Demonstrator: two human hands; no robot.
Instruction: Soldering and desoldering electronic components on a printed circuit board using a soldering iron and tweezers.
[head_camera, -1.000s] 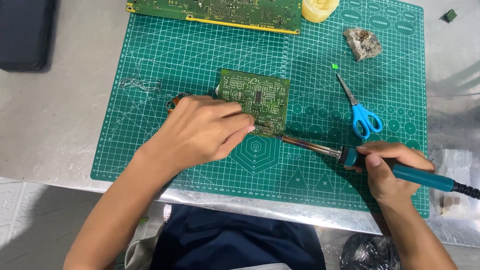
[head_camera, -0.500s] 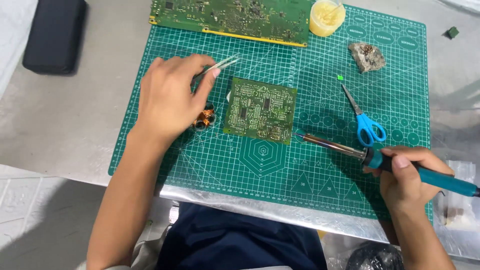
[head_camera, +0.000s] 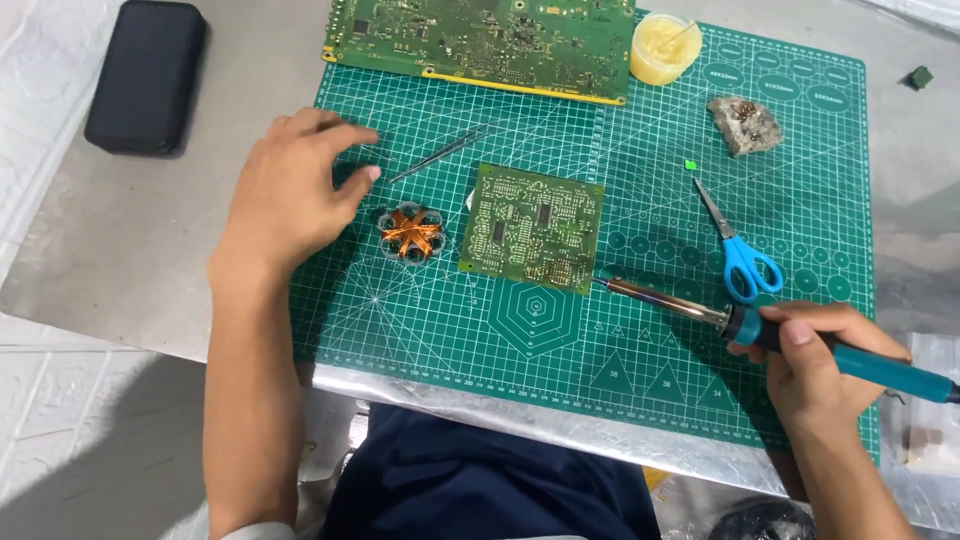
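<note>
A small green circuit board (head_camera: 533, 226) lies in the middle of the green cutting mat (head_camera: 450, 310). My right hand (head_camera: 815, 355) grips a blue-handled soldering iron (head_camera: 760, 325), whose metal tip rests near the board's lower right corner. My left hand (head_camera: 290, 190) hovers over the mat's left edge with fingers spread and holds nothing. Metal tweezers (head_camera: 435, 155) lie just right of its fingertips. A small reel of copper braid (head_camera: 410, 232) sits between that hand and the board.
A long green circuit board (head_camera: 485, 40) lies along the mat's far edge, with a yellow flux pot (head_camera: 663, 48) beside it. Blue-handled scissors (head_camera: 738, 245), a grey lump (head_camera: 745, 122) and a black case (head_camera: 147, 75) at far left are also on the table.
My left hand came off the small board and moved left and up, letting the tweezers down onto the mat. The copper braid reel is now uncovered. The soldering iron has barely shifted.
</note>
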